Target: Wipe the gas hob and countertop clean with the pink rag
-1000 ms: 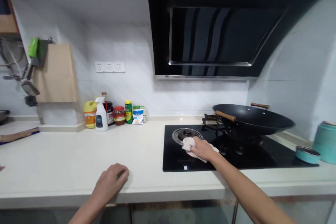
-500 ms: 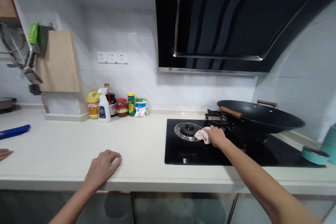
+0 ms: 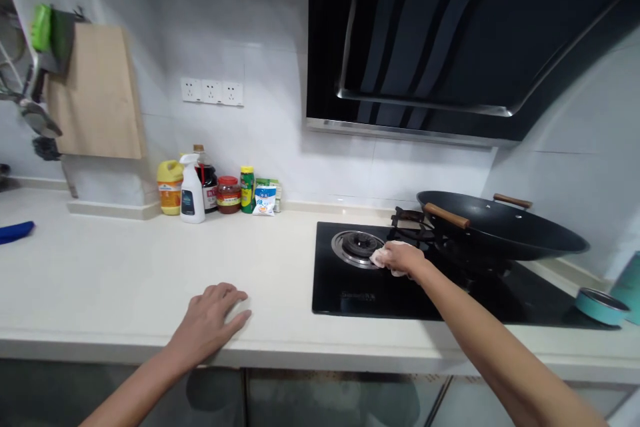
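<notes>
My right hand point(image 3: 404, 259) is closed around a pale cloth point(image 3: 379, 257), most of it hidden under the fingers. It rests on the black glass gas stove point(image 3: 350, 290), at the right edge of the left burner point(image 3: 359, 247) and its metal ring. My left hand point(image 3: 207, 321) lies on the white countertop point(image 3: 125, 273) near the front edge, palm down, thumb apart from the fingers, holding nothing. A large black wok point(image 3: 505, 230) with wooden handles sits on the right side of the stove, beyond my right hand.
Along the wall stand a white spray bottle point(image 3: 192, 190), a yellow jug point(image 3: 170, 188), a red-lidded jar point(image 3: 229, 195) and a green bottle point(image 3: 247, 190). A turquoise round container point(image 3: 600, 307) is at the stove's right end. The range hood point(image 3: 425, 47) overhangs the stove.
My left hand has shifted slightly right, its thumb and fingers spreading apart. My right hand now covers more of the cloth. Another hand at the far left has gone out of view.
</notes>
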Demonstrator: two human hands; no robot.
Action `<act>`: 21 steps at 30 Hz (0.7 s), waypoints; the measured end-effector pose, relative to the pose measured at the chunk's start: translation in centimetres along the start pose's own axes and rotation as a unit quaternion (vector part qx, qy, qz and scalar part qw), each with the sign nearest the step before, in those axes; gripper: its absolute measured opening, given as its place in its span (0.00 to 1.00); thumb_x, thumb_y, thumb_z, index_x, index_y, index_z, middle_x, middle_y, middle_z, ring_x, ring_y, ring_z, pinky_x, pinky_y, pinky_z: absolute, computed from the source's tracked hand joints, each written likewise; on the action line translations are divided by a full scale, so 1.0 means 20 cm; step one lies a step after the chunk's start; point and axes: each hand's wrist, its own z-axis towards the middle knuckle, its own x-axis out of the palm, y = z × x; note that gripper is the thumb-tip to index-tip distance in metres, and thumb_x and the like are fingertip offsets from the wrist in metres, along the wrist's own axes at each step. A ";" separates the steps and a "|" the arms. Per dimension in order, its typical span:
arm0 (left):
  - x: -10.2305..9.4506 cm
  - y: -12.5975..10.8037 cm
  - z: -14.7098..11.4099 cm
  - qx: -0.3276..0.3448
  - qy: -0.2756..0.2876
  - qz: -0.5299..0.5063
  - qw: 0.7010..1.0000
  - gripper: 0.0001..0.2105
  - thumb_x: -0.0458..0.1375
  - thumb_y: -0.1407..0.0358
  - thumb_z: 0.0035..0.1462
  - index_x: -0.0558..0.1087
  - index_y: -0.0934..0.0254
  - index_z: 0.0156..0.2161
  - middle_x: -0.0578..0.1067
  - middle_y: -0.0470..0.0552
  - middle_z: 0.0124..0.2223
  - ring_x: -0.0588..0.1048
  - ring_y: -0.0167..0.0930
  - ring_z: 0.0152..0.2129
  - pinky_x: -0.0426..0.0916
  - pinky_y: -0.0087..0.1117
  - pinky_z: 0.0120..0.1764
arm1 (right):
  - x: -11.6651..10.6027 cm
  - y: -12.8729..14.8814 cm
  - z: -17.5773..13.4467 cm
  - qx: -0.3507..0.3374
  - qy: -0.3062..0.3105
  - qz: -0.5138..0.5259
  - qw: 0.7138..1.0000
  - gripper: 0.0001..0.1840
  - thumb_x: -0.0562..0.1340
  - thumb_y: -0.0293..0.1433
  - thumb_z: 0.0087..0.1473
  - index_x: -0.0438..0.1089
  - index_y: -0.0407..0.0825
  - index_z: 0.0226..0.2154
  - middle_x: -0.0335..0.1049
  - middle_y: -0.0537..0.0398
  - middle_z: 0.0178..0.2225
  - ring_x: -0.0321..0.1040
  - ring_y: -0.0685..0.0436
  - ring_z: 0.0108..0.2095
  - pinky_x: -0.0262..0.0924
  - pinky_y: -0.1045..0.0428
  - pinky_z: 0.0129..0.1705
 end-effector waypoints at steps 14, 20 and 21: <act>0.00 0.32 -0.05 0.023 -0.012 0.009 1.000 0.22 0.55 0.41 0.62 0.80 0.49 0.51 0.78 0.51 0.54 0.75 0.43 0.53 0.69 0.43 0.53 | 0.05 -0.11 0.32 0.027 0.014 -0.103 0.994 0.31 0.66 0.34 0.55 0.62 0.53 0.60 0.74 0.41 0.54 0.75 0.34 0.52 0.62 0.47 0.46; -0.01 0.29 -0.04 0.001 -0.007 0.006 1.000 0.22 0.56 0.40 0.60 0.80 0.48 0.50 0.79 0.51 0.53 0.75 0.44 0.52 0.69 0.44 0.53 | 0.07 -0.16 0.50 0.046 -0.007 -0.093 0.995 0.34 0.68 0.31 0.53 0.60 0.49 0.60 0.75 0.38 0.54 0.74 0.34 0.53 0.61 0.48 0.45; -0.01 0.29 -0.04 0.000 -0.005 0.009 1.000 0.22 0.56 0.41 0.60 0.80 0.48 0.50 0.79 0.51 0.53 0.75 0.44 0.52 0.69 0.44 0.53 | 0.07 -0.16 0.53 0.046 -0.012 -0.092 0.995 0.33 0.67 0.31 0.54 0.59 0.49 0.60 0.74 0.38 0.55 0.74 0.34 0.53 0.61 0.48 0.46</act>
